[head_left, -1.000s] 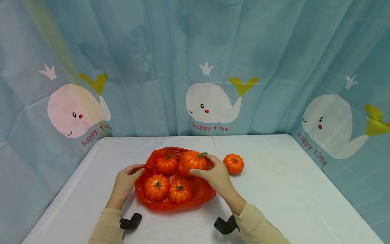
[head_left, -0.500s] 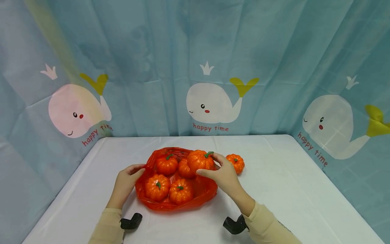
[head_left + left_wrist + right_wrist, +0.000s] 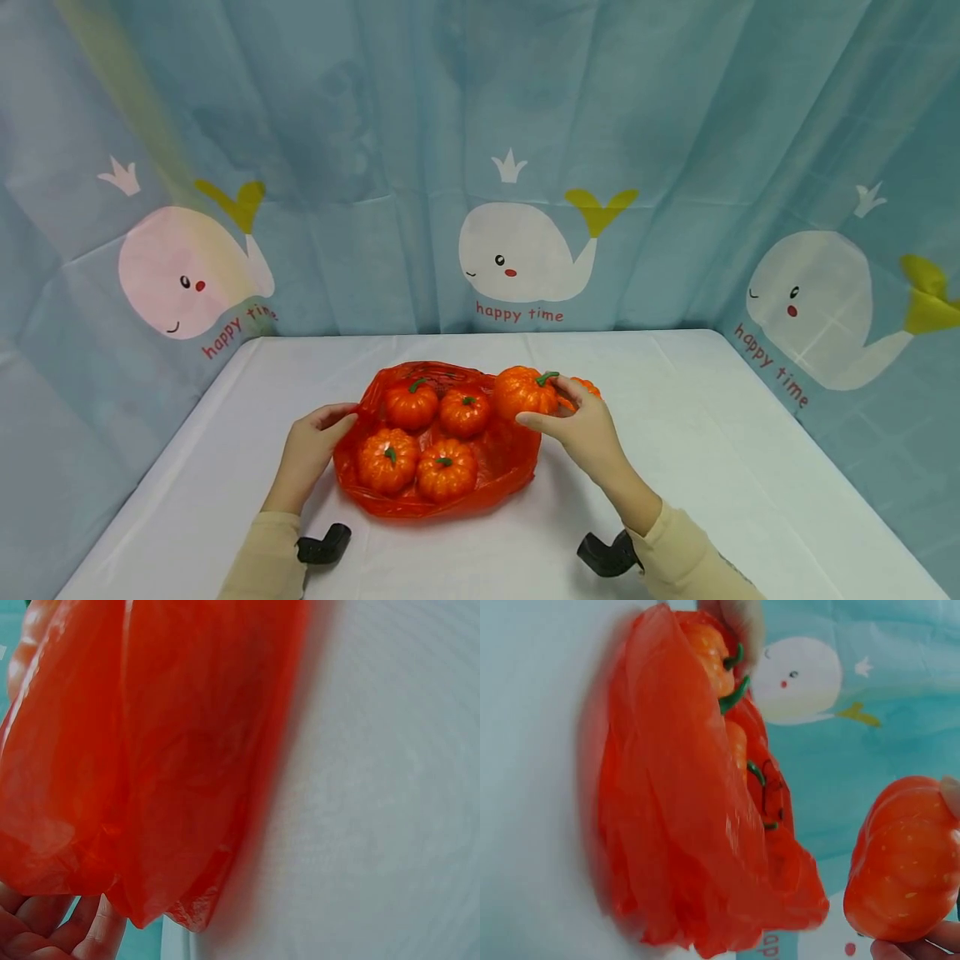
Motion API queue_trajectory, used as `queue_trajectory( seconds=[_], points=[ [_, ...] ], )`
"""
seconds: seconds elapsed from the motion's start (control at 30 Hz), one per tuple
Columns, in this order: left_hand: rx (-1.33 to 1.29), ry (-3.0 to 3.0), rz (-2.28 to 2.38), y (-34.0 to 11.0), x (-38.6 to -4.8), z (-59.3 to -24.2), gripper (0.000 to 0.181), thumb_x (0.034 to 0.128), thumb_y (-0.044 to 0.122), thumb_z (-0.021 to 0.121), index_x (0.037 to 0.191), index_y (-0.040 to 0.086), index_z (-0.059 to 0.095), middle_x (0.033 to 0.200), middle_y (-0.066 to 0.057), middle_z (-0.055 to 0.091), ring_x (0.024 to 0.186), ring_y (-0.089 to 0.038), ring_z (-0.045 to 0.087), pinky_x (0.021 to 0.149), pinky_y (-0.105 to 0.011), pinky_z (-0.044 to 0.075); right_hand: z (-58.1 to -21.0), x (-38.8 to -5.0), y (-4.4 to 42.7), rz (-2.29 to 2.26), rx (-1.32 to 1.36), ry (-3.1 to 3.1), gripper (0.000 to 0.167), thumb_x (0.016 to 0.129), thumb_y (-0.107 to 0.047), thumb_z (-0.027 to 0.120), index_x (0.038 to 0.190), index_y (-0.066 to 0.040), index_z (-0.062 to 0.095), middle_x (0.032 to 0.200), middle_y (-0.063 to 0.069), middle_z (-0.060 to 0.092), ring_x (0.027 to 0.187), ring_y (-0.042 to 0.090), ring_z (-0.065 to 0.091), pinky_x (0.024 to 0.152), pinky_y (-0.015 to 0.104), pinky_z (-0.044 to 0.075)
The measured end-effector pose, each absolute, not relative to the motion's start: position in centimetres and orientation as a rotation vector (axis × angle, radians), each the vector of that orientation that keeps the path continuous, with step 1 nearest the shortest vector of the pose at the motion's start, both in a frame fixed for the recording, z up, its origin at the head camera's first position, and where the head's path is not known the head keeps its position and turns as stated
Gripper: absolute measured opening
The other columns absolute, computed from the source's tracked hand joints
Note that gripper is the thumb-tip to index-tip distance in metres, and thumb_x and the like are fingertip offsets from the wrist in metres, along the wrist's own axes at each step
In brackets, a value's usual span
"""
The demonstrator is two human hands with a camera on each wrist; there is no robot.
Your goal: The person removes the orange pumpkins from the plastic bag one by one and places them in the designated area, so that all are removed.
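Note:
A red plastic bag (image 3: 491, 492) lies spread around several small orange pumpkins, among them one (image 3: 446, 471) at the front. My left hand (image 3: 311, 446) pinches the bag's left rim; in the left wrist view its fingers (image 3: 97, 930) are at the bag's edge. My right hand (image 3: 592, 433) grips a larger orange pumpkin (image 3: 521, 392) with a green stem, over the bag's right rim. The right wrist view shows this pumpkin (image 3: 904, 862) raised apart from the bag (image 3: 682, 825).
Another small pumpkin (image 3: 587, 387) sits on the white table (image 3: 720, 467) right of the bag, mostly hidden behind my right hand. Black curved pieces are at both wrists, one at the left (image 3: 325, 546) and one at the right (image 3: 606, 556). A curtain (image 3: 405, 267) with whales stands behind.
My right hand has moved right with the larger pumpkin, uncovering a small one in the bag and covering most of the one on the table. My left hand has stayed at the rim.

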State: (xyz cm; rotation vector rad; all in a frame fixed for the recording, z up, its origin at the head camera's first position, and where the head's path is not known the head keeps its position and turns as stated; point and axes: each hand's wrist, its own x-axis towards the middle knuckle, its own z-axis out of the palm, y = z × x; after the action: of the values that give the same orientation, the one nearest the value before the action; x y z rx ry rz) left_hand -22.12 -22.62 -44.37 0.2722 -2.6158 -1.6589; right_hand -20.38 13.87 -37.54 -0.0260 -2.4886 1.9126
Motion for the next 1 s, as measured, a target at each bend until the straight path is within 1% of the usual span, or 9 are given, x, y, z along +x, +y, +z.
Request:
queue_trajectory(
  seconds=[0.23, 0.4, 0.6, 0.83, 1.0],
  points=[
    [0.267, -2.608, -1.666, -22.5, -22.2, -44.3, 0.048, 0.1012, 0.039, 0.054, 0.135, 0.006, 0.060, 0.139, -0.018, 0.060, 0.130, -0.029, 0.052, 0.112, -0.047, 0.044, -37.6, -20.2, 15.5, 1.837, -0.077, -2.518, 0.085, 0.077, -0.033, 0.086, 0.146, -0.004, 0.046, 0.150, 0.013, 0.050, 0.135, 0.033, 0.051, 0.105, 0.045, 0.050],
    [0.265, -2.604, -1.664, -22.5, -22.2, -44.3, 0.048, 0.1011, 0.039, 0.055, 0.134, 0.005, 0.060, 0.138, -0.018, 0.060, 0.129, -0.029, 0.053, 0.112, -0.047, 0.044, -37.6, -19.9, 16.3, 1.843, -0.118, -2.518, 0.085, 0.078, -0.034, 0.085, 0.147, -0.004, 0.044, 0.150, 0.013, 0.050, 0.134, 0.032, 0.052, 0.106, 0.045, 0.050],
    [0.259, -2.606, -1.638, -22.5, -22.2, -44.3, 0.045, 0.1010, 0.037, 0.055, 0.133, 0.005, 0.061, 0.136, -0.017, 0.062, 0.128, -0.027, 0.054, 0.110, -0.041, 0.046, -37.7, -19.7, 17.0, 1.848, -0.131, -2.519, 0.085, 0.078, -0.036, 0.085, 0.146, -0.006, 0.045, 0.151, 0.012, 0.049, 0.133, 0.032, 0.053, 0.105, 0.043, 0.051],
    [0.261, -2.594, -1.664, -22.5, -22.2, -44.3, 0.047, 0.1008, 0.038, 0.055, 0.134, 0.005, 0.061, 0.137, -0.018, 0.061, 0.129, -0.029, 0.053, 0.112, -0.046, 0.044, -37.5, -20.0, 17.9, 1.836, -0.126, -2.497, 0.083, 0.079, -0.034, 0.084, 0.146, -0.005, 0.045, 0.151, 0.013, 0.047, 0.136, 0.034, 0.050, 0.106, 0.044, 0.050],
    [0.269, -2.602, -1.666, -22.5, -22.3, -44.3, 0.048, 0.1011, 0.038, 0.055, 0.135, 0.005, 0.060, 0.138, -0.018, 0.060, 0.130, -0.028, 0.053, 0.112, -0.046, 0.044, -37.4, -20.2, 18.5, 1.817, -0.136, -2.510, 0.084, 0.080, -0.035, 0.083, 0.147, -0.002, 0.044, 0.154, 0.015, 0.043, 0.138, 0.036, 0.049, 0.108, 0.045, 0.047]
  ],
)
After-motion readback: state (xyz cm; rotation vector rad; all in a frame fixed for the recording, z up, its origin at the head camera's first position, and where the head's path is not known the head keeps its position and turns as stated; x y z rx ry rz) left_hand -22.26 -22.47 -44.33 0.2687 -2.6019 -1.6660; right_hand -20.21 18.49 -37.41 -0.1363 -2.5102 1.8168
